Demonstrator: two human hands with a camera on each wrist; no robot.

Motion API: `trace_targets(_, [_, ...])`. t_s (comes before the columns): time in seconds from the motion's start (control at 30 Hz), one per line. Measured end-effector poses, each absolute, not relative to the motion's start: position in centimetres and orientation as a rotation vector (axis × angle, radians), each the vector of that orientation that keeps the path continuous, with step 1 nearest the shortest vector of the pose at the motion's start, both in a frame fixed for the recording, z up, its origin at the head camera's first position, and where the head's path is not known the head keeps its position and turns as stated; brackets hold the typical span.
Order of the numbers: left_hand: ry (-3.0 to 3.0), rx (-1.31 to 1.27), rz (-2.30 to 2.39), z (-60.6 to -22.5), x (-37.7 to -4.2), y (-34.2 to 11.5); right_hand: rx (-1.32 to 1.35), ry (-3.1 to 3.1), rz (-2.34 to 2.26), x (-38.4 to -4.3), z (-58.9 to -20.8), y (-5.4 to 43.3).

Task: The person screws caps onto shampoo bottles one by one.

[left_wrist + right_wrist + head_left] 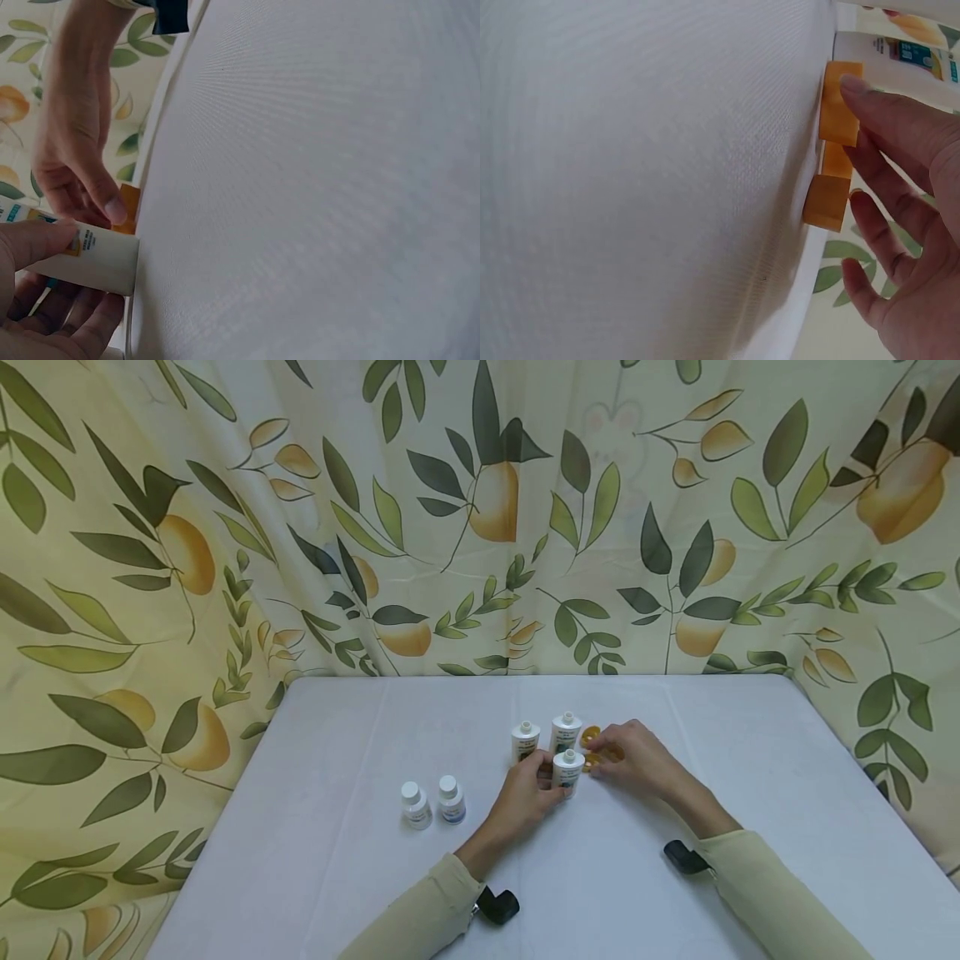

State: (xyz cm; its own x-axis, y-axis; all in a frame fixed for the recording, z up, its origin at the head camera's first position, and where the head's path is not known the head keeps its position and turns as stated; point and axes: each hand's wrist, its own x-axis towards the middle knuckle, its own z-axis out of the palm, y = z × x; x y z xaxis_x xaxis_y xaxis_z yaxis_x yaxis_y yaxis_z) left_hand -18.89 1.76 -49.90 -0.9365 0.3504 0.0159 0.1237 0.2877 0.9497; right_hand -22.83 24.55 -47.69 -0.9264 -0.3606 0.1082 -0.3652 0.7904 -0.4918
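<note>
My left hand [521,793] grips a white bottle [567,765] with a narrow bare neck; it stands upright on the table, and its printed label shows in the left wrist view. Behind it stand two similar bottles without caps, one on the left [526,739] and one further back [566,732]. My right hand [637,758] is just to their right, thumb and index finger pinching an orange cap [840,105] on the table. Two more orange pieces, a middle one [835,160] and an end one [827,202], sit beside it, under the other fingers.
Two small white bottles with white caps, one on the left [416,806] and one on the right [452,800], stand left of my left hand. A white cloth covers the table [337,877]. Behind it hangs a leaf-and-fruit patterned curtain [450,610].
</note>
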Motion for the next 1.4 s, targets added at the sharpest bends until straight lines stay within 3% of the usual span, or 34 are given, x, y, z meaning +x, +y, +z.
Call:
trace_targets(0.97, [2.419,0.456,1.649,-50.2,-18.8,1.5,0.621,-2.950,0.859,-22.4,-47.3,24.8])
trace_targets(1.4, [2.440,0.478,1.646,-48.6,-18.7,0.8,0.619,-2.974,0.892,-22.4,-47.1,24.8])
